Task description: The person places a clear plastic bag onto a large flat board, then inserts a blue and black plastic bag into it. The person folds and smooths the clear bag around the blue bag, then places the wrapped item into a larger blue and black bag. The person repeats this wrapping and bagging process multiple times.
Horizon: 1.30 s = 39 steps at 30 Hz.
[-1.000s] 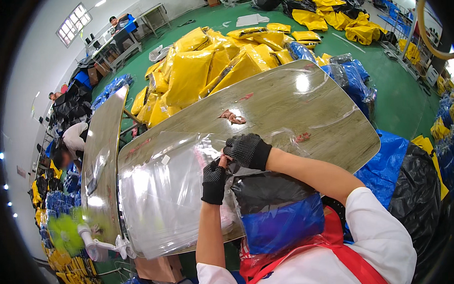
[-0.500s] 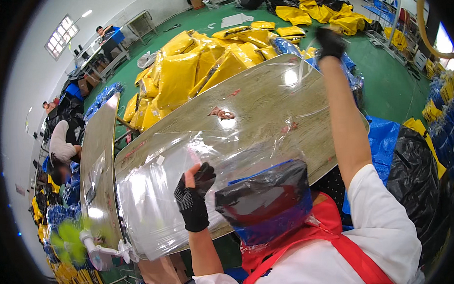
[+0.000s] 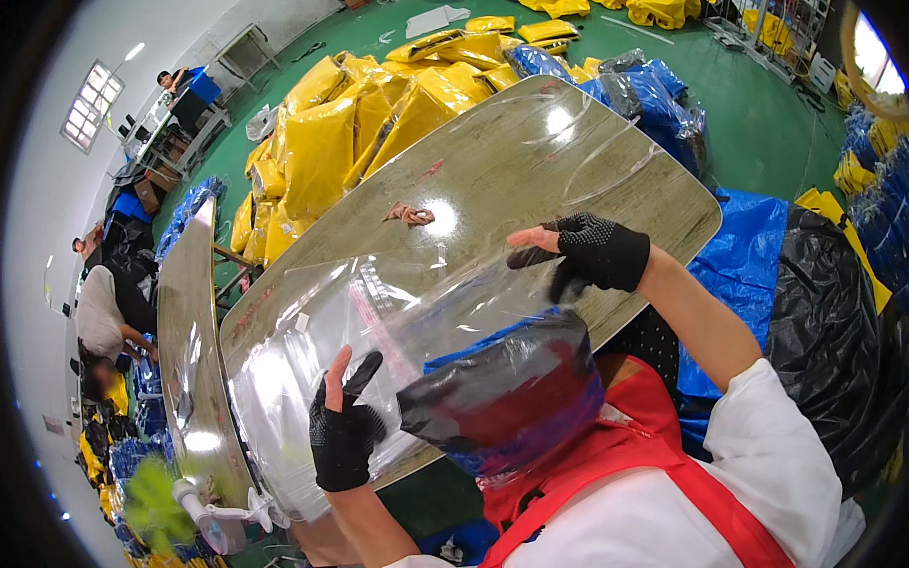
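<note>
Both hands wear black gloves with pale dots, and both are open. The left hand (image 3: 348, 440) stands to the left of the bundle, its bare thumb pointing up and its gloved fingers parted from it, with no grip seen. The right hand (image 3: 599, 256) is over the far right side of the bundle, palm side turned toward it; one bare digit points left and the gloved fingers reach below it, spread and partly blurred. Whether either hand touches the thin clear film cannot be told. Between and below the hands is the bundle (image 3: 498, 388), a folded black and blue thing inside a clear bag, tilted at the near edge of the table (image 3: 591, 174), close against the person's red apron (image 3: 620, 438). The clear upper part of the bag (image 3: 475, 293) spreads away from the person over the tabletop, between the two hands. Flat clear bags (image 3: 289, 410) lie on the table's left part, just beside the left hand. Farther back on the table lies a crumpled brownish strip (image 3: 409, 214), and beyond the far edge is a heap of yellow packages (image 3: 320, 148).
</note>
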Available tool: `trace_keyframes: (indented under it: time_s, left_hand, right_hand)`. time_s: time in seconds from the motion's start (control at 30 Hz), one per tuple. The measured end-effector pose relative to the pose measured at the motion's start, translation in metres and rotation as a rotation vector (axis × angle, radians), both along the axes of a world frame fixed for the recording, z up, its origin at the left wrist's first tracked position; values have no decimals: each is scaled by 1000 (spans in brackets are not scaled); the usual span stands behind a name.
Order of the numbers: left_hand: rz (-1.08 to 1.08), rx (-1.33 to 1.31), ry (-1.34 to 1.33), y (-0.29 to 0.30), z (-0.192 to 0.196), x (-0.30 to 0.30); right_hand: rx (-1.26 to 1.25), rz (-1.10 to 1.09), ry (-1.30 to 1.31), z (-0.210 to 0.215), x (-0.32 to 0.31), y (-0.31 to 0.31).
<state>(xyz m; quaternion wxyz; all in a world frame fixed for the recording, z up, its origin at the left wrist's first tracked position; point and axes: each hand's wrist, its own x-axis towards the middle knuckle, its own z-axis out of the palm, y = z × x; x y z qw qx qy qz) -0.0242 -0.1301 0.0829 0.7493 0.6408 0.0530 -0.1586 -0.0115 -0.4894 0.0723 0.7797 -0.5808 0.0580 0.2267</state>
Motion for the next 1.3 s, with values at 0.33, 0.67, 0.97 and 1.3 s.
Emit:
trace_keyframes:
  time_s: [0.33, 0.67, 0.97, 1.3]
  left_hand:
    - [-772, 943, -855, 44, -64, -33]
    - [-366, 1323, -1249, -82, -55, 13]
    - [-352, 34, 54, -18, -153, -14]
    - [-492, -450, -12, -226, -17, 127]
  right_hand:
    - [-1162, 332, -1178, -69, -73, -23]
    - [-1047, 228, -1345, -78, -49, 77]
    - [-1584, -1027, -249, -265, -174, -126]
    - [-1128, -53, 289, -463, -175, -131]
